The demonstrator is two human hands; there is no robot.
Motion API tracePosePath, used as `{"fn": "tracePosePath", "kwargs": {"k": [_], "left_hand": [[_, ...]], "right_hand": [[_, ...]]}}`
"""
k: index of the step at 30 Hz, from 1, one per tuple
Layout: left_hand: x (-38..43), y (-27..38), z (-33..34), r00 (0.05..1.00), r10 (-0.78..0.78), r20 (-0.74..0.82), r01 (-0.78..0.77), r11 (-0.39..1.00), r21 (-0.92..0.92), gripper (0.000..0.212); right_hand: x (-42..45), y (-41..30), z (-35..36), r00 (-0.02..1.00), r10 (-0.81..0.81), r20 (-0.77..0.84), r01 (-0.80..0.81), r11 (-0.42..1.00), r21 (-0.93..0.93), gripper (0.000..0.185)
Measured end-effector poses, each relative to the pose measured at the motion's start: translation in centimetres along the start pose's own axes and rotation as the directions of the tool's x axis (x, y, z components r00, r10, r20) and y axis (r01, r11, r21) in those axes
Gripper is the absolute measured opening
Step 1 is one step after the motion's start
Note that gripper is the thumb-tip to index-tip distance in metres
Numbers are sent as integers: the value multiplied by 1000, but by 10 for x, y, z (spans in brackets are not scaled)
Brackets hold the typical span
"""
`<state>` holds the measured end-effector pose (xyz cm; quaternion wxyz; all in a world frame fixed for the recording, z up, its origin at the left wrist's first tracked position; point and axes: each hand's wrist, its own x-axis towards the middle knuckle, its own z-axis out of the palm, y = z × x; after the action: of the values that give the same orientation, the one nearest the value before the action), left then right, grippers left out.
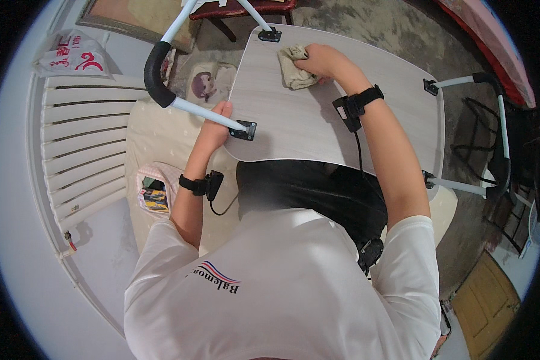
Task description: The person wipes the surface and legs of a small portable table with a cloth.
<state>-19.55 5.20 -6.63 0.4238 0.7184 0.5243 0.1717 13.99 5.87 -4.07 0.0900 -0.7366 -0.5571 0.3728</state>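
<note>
Across my lap lies a folding lap table, its light wood-grain board [292, 121] turned underside up. Two bent metal legs, the left leg [198, 111] and the right leg [504, 121], stick up from black hinge brackets and carry black sleeves at their bends. My right hand [326, 60] presses a crumpled beige cloth [294, 67] onto the board near its far left part. At the left edge, my left hand [216, 128] grips the board beside the near left bracket [243, 130], partly hidden behind the leg.
A white radiator [87, 144] runs along the left wall, with a printed plastic bag [74, 54] above it. Beside my left arm sits a pink checked fabric container [155, 189] holding small boxes. A dark red stool [243, 9] stands beyond the board, and a pink-and-red draped edge [490, 45] at far right.
</note>
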Motion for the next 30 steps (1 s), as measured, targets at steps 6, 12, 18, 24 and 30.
{"fn": "tracePosePath", "kwargs": {"k": [6,12,18,24,30], "left_hand": [[15,20,-19,975,-86,204,58,989,138,40],[58,24,-16,988,153,18,-142,950,-279,20],[78,52,-5,954,141,264,-87,974,-207,30],[68,63,-2,961,121,250,-54,964,-260,51],[53,67,-10,974,39,224,33,951,-309,41]], "right_hand": [[-10,1,-3,1000,9,-4,-9,1000,8,41],[-15,1,9,978,-99,-182,84,992,-89,46],[-32,-25,3,939,-214,-269,213,977,-33,46],[-39,-61,29,778,-407,-479,481,876,37,40],[-58,-73,46,729,-610,-310,667,735,122,38]]}}
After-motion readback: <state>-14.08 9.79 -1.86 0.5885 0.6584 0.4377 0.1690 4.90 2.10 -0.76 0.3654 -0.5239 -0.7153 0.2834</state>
